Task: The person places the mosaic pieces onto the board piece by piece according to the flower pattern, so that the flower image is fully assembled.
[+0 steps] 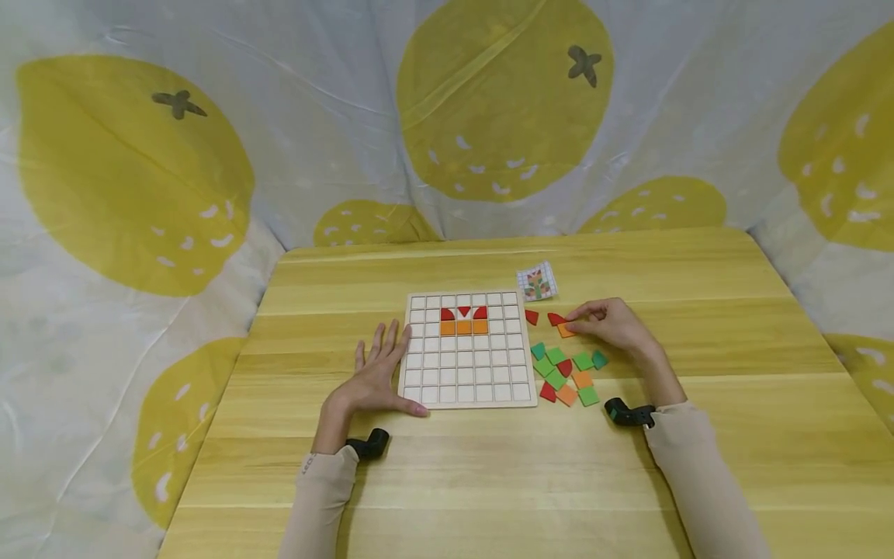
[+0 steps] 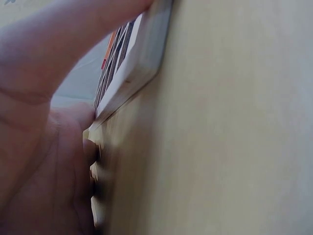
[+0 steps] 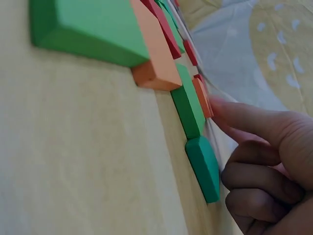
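My left hand [image 1: 373, 380] lies spread at the left front corner of a white gridded board [image 1: 461, 369], fingers along its left edge and thumb at its front edge. The left wrist view shows the board's thick corner [image 2: 142, 63] beside the thumb. On the grid, red shaped tiles [image 1: 479, 314] form a row above orange square tiles [image 1: 464, 328]. To the board's right, my right hand [image 1: 615, 324] pinches an orange square tile [image 3: 202, 98] between thumb and index finger, the other fingers curled. A red curved tile [image 1: 556, 319] lies just behind it.
Loose green [image 1: 589, 397], orange [image 1: 582, 379], red [image 1: 548, 393] and teal [image 1: 600, 359] tiles lie right of the board, some touching. Another red tile [image 1: 532, 317] is beside its right edge. A small pattern card [image 1: 537, 281] rests behind on the wooden table [image 1: 489, 489].
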Tool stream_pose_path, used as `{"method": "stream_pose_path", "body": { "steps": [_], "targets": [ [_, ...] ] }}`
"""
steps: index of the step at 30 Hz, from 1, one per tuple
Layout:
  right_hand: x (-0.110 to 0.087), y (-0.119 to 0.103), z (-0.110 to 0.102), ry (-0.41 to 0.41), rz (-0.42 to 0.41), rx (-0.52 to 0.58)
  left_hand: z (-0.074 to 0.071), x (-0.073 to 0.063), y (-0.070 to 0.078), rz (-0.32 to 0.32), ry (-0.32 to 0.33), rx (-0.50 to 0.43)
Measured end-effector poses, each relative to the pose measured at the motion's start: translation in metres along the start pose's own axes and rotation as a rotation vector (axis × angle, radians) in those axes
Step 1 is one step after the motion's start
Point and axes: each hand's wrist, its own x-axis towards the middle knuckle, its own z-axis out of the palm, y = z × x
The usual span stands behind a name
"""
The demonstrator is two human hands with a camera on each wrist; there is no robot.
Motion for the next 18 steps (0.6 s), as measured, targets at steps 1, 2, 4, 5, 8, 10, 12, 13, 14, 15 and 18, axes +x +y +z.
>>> {"method": "stream_pose_path", "body": {
  "steps": [1, 2, 4, 5, 8, 10, 12, 13, 14, 15, 18],
  "targets": [
    [-0.0001, 0.0, -0.0004, 0.004, 0.003, 0.005, 0.0001, 0.0009, 0.0005, 0.002, 0.001, 0.001],
    [-0.0001, 0.0006, -0.0014, -0.002, 0.005, 0.007, 0.0002, 0.0018, 0.001, 0.003, 0.0, 0.003],
    [0.0001, 0.0015, -0.0024, -0.031, 0.011, 0.021, 0.0004, 0.002, 0.0008, 0.002, 0.001, 0.005],
    [0.0004, 0.0016, -0.0023, -0.047, 0.017, 0.035, 0.0004, 0.0015, 0.0004, 0.001, 0.001, 0.003],
    [0.001, 0.0025, -0.0035, -0.084, 0.009, 0.038, 0.0006, 0.0012, -0.0001, 0.003, 0.005, -0.001],
    [0.0013, 0.0034, -0.0041, -0.088, 0.004, 0.032, 0.0008, 0.0013, -0.0001, 0.004, 0.007, -0.003],
    [0.0012, 0.0046, -0.0051, -0.081, 0.001, 0.021, 0.0012, 0.0017, -0.0002, 0.005, 0.007, -0.001],
    [0.0011, 0.0055, -0.0058, -0.08, -0.001, 0.02, 0.0013, 0.0019, 0.0, 0.006, 0.006, -0.001],
    [0.0009, 0.0062, -0.0063, -0.076, -0.001, 0.021, 0.0013, 0.002, 0.0, 0.006, 0.005, -0.001],
    [0.0006, 0.0068, -0.0067, -0.072, -0.002, 0.023, 0.0014, 0.0022, -0.0001, 0.006, 0.003, 0.001],
    [0.0001, 0.0087, -0.0073, -0.067, -0.003, 0.028, 0.0011, 0.0022, -0.0008, 0.004, 0.0, 0.006]
  ]
}}
